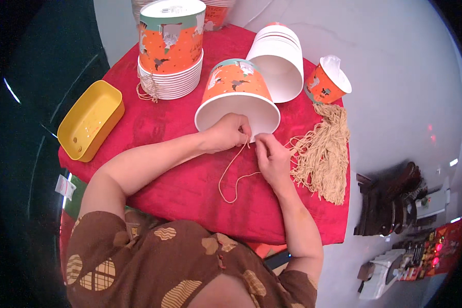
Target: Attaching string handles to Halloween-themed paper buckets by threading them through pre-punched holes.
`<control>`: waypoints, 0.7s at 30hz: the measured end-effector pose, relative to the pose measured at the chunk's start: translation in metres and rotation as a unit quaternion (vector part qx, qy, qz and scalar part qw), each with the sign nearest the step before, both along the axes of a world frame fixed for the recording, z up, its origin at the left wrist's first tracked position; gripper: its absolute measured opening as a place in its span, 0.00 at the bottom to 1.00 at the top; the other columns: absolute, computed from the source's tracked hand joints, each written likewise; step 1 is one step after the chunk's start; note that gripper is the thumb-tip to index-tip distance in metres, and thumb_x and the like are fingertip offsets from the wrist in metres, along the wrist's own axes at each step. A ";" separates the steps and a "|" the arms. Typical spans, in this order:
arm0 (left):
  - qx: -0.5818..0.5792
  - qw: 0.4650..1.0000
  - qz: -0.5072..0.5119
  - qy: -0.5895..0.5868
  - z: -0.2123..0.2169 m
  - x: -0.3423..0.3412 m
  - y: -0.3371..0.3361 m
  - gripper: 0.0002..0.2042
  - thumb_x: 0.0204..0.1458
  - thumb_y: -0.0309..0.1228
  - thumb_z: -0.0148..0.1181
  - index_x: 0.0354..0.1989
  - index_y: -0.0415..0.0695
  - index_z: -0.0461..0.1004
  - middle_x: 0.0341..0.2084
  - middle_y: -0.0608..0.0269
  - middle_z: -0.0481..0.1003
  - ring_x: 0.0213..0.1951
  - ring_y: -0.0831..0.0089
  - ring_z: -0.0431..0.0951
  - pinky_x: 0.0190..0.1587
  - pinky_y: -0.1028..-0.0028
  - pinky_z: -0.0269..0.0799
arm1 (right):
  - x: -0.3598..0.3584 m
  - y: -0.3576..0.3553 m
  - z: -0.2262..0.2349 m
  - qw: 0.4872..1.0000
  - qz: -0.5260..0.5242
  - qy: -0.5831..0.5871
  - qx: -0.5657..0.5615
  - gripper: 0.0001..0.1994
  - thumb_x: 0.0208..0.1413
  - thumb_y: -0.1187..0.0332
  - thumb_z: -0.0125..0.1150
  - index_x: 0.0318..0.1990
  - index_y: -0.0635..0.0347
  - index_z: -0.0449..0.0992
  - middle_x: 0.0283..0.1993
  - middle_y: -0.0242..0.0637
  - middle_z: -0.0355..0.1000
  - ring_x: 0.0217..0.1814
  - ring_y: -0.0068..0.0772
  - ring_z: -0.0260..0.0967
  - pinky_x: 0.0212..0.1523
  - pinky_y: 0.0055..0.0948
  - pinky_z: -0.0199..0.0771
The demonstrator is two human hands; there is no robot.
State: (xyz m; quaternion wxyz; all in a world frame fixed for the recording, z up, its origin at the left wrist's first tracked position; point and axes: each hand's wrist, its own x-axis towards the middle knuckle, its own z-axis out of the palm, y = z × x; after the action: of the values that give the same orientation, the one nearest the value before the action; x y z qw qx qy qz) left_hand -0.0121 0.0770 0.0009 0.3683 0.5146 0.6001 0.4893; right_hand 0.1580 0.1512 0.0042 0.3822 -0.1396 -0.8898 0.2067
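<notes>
A paper bucket (pixel 236 84), orange and green with printed figures, lies tipped on the red-covered table with its white mouth toward me. My left hand (pixel 226 134) reaches over the near rim, fingers pinched on a thin tan string (pixel 222 179). The string hangs from there in a loose loop onto the cloth and runs up to my right hand (pixel 273 158). That hand is closed too, thumb and forefinger together at the right part of the same rim, with the string passing into it. The exact spot between the fingertips is hidden.
At the left stand a stack of similar buckets (pixel 170 46) with strings hanging off it and a yellow tub (pixel 95 123). Nested white buckets (pixel 280 66) lie behind. A smaller orange cup (pixel 326 84) holds clear plastic. Beside my right forearm lies a tan string bundle (pixel 326 154).
</notes>
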 end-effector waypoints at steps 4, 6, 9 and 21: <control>0.012 0.999 -0.004 0.047 0.003 0.002 -0.002 0.02 0.44 0.22 0.58 0.27 0.37 0.74 0.26 0.57 0.76 0.30 0.70 0.75 0.33 0.71 0.70 | -0.003 0.003 0.002 0.999 -0.033 0.028 0.000 0.05 0.52 0.77 0.60 0.37 0.62 0.75 0.34 0.43 0.72 0.33 0.47 0.74 0.32 0.38 0.73; 0.032 0.997 -0.004 0.072 0.002 0.004 -0.001 0.03 0.44 0.21 0.58 0.28 0.37 0.74 0.26 0.56 0.76 0.31 0.67 0.76 0.34 0.70 0.71 | -0.006 0.004 -0.001 0.999 -0.025 0.036 0.000 0.05 0.52 0.77 0.60 0.37 0.63 0.75 0.34 0.44 0.71 0.34 0.47 0.73 0.32 0.38 0.73; 0.070 0.990 0.001 0.121 0.000 0.008 -0.003 0.03 0.45 0.20 0.57 0.29 0.38 0.72 0.27 0.56 0.75 0.32 0.66 0.76 0.36 0.69 0.71 | -0.009 0.007 -0.006 0.999 -0.012 0.046 -0.009 0.05 0.52 0.77 0.60 0.36 0.63 0.76 0.35 0.45 0.69 0.36 0.47 0.72 0.34 0.37 0.72; 0.244 0.875 0.021 0.419 0.003 0.015 -0.004 0.06 0.42 0.18 0.54 0.31 0.38 0.69 0.28 0.51 0.72 0.33 0.54 0.76 0.34 0.60 0.74 | -0.012 0.011 -0.011 0.996 -0.048 0.024 -0.077 0.06 0.52 0.77 0.58 0.38 0.63 0.78 0.37 0.50 0.71 0.39 0.51 0.72 0.38 0.40 0.73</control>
State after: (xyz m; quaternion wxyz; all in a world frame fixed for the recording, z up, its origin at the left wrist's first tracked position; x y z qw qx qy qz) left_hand 0.0033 0.0734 0.0037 -0.0650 0.7320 0.5708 0.3662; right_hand 0.1462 0.1622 -0.0066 0.4011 -0.2061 -0.8542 0.2590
